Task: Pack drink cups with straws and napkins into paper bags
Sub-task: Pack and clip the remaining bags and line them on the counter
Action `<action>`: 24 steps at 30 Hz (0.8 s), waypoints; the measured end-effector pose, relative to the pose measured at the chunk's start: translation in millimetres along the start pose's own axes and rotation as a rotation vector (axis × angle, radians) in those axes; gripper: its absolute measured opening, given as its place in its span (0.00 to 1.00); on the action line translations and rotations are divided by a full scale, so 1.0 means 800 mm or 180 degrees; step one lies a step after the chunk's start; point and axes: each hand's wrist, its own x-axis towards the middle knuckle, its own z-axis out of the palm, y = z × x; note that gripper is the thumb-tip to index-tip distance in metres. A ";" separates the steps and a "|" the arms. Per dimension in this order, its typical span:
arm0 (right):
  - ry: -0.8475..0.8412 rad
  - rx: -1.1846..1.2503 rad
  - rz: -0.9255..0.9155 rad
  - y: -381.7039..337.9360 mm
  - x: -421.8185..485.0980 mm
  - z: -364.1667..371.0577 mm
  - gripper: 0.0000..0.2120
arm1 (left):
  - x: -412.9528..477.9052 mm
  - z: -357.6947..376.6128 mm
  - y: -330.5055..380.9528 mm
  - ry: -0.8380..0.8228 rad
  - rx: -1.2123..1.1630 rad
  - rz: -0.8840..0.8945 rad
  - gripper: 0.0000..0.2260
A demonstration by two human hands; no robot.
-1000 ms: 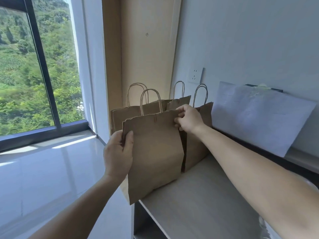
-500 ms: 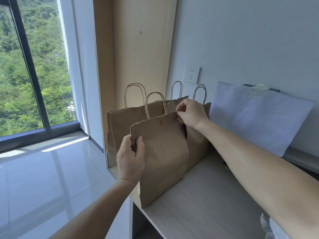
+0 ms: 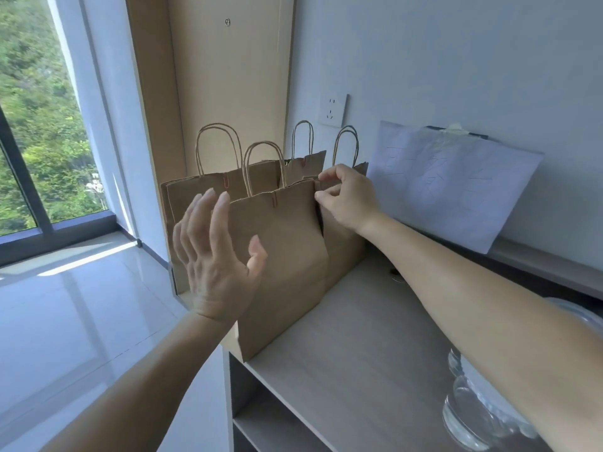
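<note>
Head view, read from the left: the left hand (image 3: 215, 259) is being held up beside the front paper bag (image 3: 287, 256), its fingers (image 3: 204, 213) spread straight and gripping nothing (whether they are brushing the paper cannot be told). The bag is being stood upright at the left end of the bench (image 3: 359, 337), just in front of the other bags (image 3: 182, 200) lined against the wall panel. Its top right corner is being pinched between the thumb and fingers (image 3: 329, 173) of the right hand (image 3: 349, 203). Thin brown paper is being handled here: light, easily creased, and likely to topple while empty. It is probably best taken by the rim or the twisted handles (image 3: 262, 144). Clear cups (image 3: 470, 415) are being partly hidden by the right forearm at the lower right.
</note>
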 end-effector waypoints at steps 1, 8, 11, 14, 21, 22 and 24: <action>-0.0063 -0.0048 0.0023 0.004 -0.007 -0.007 0.10 | 0.002 0.001 0.007 -0.0084 0.0189 0.0313 0.29; -0.0899 -0.0644 0.0263 0.042 -0.087 -0.098 0.28 | -0.017 0.023 0.096 -0.2127 0.0667 0.0121 0.31; -0.0843 -0.0855 0.0393 0.062 -0.135 -0.161 0.29 | -0.032 0.033 0.154 -0.2496 0.0658 0.0071 0.30; -0.0671 -0.0949 0.0576 0.079 -0.189 -0.235 0.29 | -0.044 0.036 0.230 -0.2642 0.0450 0.0185 0.30; -0.0007 -0.1152 0.0985 0.121 -0.340 -0.412 0.29 | -0.058 0.038 0.441 -0.2677 -0.0064 0.0689 0.30; 0.0068 -0.1175 0.1073 0.128 -0.364 -0.435 0.28 | -0.066 0.037 0.471 -0.2686 -0.0133 0.0803 0.30; 0.0133 -0.1241 0.1261 0.142 -0.414 -0.477 0.28 | -0.086 0.036 0.528 -0.2766 -0.0283 0.0951 0.29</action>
